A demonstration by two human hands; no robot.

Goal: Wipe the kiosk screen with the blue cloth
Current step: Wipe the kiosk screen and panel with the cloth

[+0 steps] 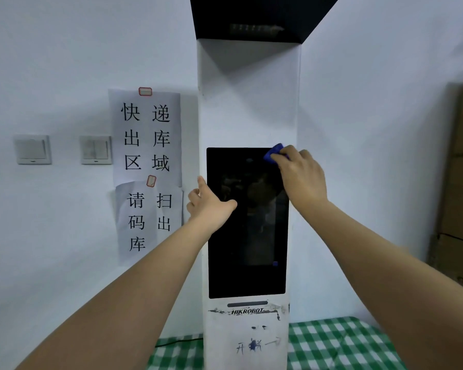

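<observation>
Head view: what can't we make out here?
- blue cloth: mostly hidden under the right hand.
- kiosk screen: dark, only reflections; upper right corner covered by that hand.
- left hand: fingers wrap the kiosk edge, contact unseen.
- kiosk: base cut off by the bottom edge.

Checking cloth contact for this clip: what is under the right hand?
A blue cloth, only its upper-left edge showing, pressed at the kiosk screen's top right corner. The right hand covers the rest.
</observation>
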